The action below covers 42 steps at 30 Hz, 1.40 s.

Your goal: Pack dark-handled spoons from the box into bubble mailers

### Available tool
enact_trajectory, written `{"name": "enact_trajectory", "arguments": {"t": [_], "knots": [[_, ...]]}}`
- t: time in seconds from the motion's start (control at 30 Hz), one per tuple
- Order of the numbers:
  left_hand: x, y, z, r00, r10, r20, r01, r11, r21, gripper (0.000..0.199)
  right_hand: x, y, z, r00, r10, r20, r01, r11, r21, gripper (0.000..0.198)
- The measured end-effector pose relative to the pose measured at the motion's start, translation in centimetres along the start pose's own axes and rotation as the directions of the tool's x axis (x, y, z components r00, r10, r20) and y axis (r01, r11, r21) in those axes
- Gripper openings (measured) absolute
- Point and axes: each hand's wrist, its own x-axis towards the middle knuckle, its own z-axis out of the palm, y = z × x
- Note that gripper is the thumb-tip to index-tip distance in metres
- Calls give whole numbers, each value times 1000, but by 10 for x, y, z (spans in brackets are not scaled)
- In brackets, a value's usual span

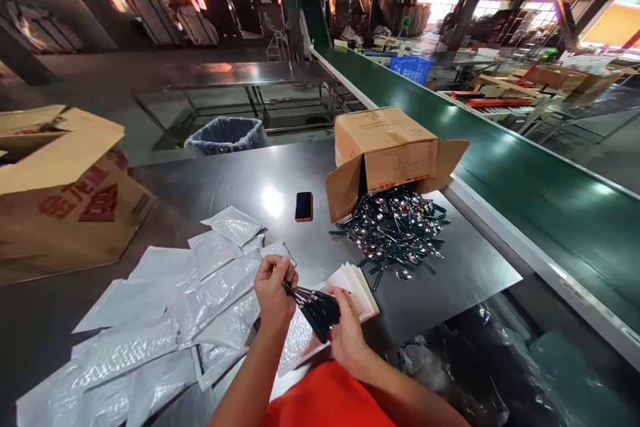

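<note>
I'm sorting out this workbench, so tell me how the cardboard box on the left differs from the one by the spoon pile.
The left box stands upright with its flaps open at the top and carries large red print; the box by the spoons lies tipped on its side, flaps splayed toward the spoon pile spilling from it. The left box looks larger, though it is nearer the camera. Both are brown cardboard, open, on the same metal table.

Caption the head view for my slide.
Both hands, left and right, hold a spoon bundle over bubble mailers.
</note>
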Motion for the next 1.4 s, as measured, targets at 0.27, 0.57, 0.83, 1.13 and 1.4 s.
{"name": "enact_trajectory", "arguments": {"t": [0.27,0.57,0.83,1.13,1.4], "knots": [[-27,-14,-15,975,190,113,-211,952,221,11,10,-4,0,985,-68,-161,67,998,-9,43],[-24,-21,-52,380,-907,180,886,413,210,32,20,-108,-51,683,-623,380,676,343,-653,20],[-47,-74,-73,291,-957,7,849,262,459,42,13,-92,-37,601,-363,712,777,56,-627,35],[-26,-52,-93,555,-832,22,828,554,87,30,122,-131,-82,775,-614,-151,62,312,-948,39],[-25,-53,-120,557,-813,171,814,575,85,33,165,-103,-132,871,-385,-305,-267,150,-952,32]]}}
